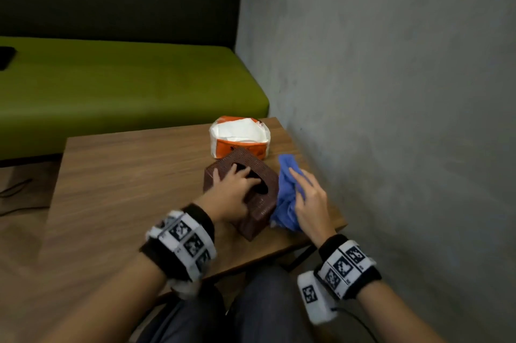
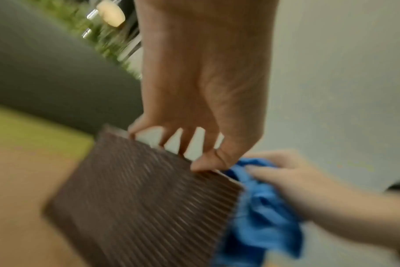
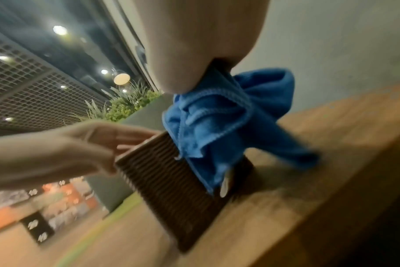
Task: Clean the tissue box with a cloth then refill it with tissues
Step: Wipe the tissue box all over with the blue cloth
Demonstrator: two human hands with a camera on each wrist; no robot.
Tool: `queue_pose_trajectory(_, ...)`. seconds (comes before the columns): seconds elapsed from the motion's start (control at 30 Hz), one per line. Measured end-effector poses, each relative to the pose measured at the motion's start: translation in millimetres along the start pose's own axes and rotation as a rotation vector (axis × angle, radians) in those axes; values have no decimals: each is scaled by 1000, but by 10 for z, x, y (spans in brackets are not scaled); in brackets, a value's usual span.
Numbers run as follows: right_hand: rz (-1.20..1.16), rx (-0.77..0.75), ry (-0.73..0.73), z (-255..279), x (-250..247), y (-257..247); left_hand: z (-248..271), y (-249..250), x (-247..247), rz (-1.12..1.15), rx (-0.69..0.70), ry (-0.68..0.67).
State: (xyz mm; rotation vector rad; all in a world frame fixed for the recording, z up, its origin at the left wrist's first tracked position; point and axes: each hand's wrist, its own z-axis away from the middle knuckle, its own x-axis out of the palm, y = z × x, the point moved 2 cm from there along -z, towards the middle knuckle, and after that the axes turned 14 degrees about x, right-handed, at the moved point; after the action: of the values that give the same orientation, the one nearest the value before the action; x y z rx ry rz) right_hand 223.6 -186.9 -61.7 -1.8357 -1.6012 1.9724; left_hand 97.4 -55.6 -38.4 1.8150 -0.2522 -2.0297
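A brown woven tissue box (image 1: 247, 161) stands on the wooden table (image 1: 125, 175), near its right edge. My left hand (image 1: 234, 192) grips the box from above, fingers curled into the oval top opening and thumb on the left side. My right hand (image 1: 308, 200) holds a bunched blue cloth (image 1: 286, 197) against the box's right side. In the left wrist view the left fingers (image 2: 194, 144) hook over the top edge of the box (image 2: 137, 198), with the cloth (image 2: 263, 207) beside it. In the right wrist view the cloth (image 3: 212, 122) hangs from my palm over the box (image 3: 171, 189).
An opened orange and white tissue pack (image 1: 240, 136) sits just behind the box at the table's far right corner. A grey wall (image 1: 391, 91) runs close along the table's right edge. A green bench (image 1: 125, 77) lies beyond the table. My knees are under the near edge.
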Motion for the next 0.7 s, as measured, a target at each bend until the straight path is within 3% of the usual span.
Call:
queue_pose_trajectory(0.13, 48, -84, -71, 223, 215, -24, -22, 199, 348, 77, -77, 158)
queue_pose_trajectory(0.23, 193, -304, -159, 429, 191, 69, 28, -14, 347, 11, 38, 250)
queue_pose_trajectory(0.3, 233, -371, -206, 390, 108, 114, 51, -82, 300, 33, 118, 221)
queue_pose_trajectory(0.43, 99, -103, -221, 10, 87, -107, 65, -25, 235, 49, 171, 157)
queue_pose_trajectory(0.5, 96, -53, -284, -87, 167, -245, 76, -12, 206, 53, 163, 145)
queue_pose_trajectory(0.63, 197, -304, -247, 226, 191, -123, 95, -88, 144, 78, 122, 132)
queue_pose_trajectory(0.7, 200, -354, -239, 363, 146, 22, 80, -91, 149, 84, 129, 133)
